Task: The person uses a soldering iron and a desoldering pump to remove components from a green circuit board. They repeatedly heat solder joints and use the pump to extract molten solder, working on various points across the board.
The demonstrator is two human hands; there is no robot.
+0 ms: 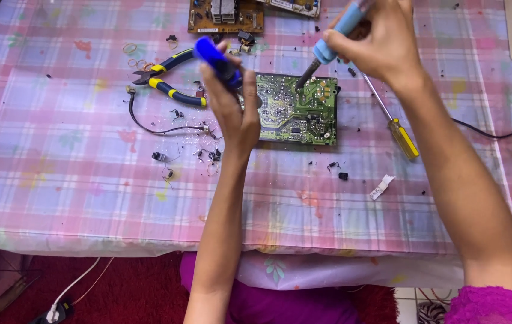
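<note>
Green rectangular circuit board [295, 109] lies solder-side up at the table's centre, on the pink plaid tablecloth [58, 162]. Your right hand [382, 45] is clamped on a light-blue soldering iron [330, 42] whose tip touches the board's upper edge, around 12 o'clock. Your left hand [235, 105] is closed round a dark-blue desoldering pump [217, 59] at the board's 9 o'clock side. Judging by the small black pulled components [187, 156] scattered at 8 o'clock, several parts are off; more joints look left.

Bare forearms, magenta sleeve [493, 303], magenta lap
</note>
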